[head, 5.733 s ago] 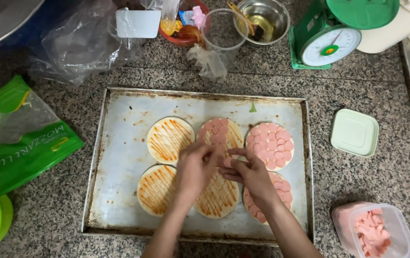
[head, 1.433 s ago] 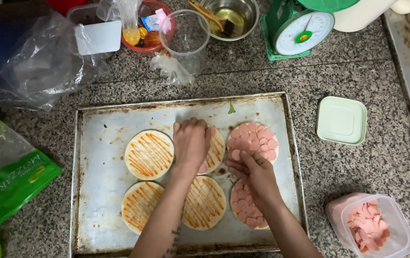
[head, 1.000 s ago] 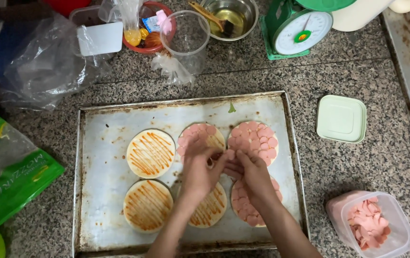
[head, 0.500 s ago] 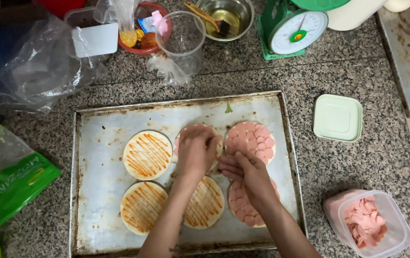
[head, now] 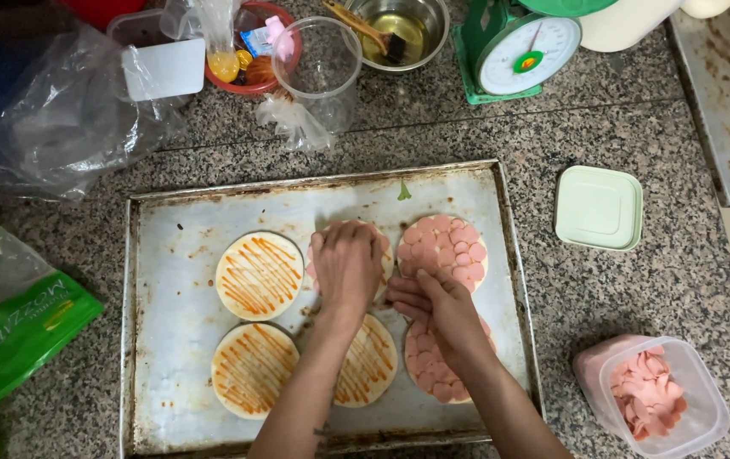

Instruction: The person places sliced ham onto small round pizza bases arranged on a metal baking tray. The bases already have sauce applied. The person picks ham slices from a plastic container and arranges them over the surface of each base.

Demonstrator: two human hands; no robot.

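Baking tray (head: 169,255) sits on the granite counter (head: 603,127), carrying six small round bases in two rows. Left hand (head: 346,270) lies palm down, fingers flat and close together, on the middle base of the far row (head: 382,246), covering most of it; cannot tell whether it holds a slice beneath. Half a second ago that hand sat slightly higher on the same base; a second ago it was lifted off and pink slices showed there. Judgement: the slices on this base are being pressed and spread, and it is nearly covered. Right hand (head: 435,308) rests just beside the left, fingers extended and loosely together, pointing toward it, over the near-right base (head: 433,374), which is already layered with pink sausage slices; nothing seen pinched in it. Far-right base (head: 443,248) fully covered with slices. Two left bases (head: 259,274) and the near-middle base (head: 367,361) carry only orange sauce stripes. Open tub of slices (head: 654,393) stands off the tray's near right corner; green lid (head: 599,206) beyond the right edge.
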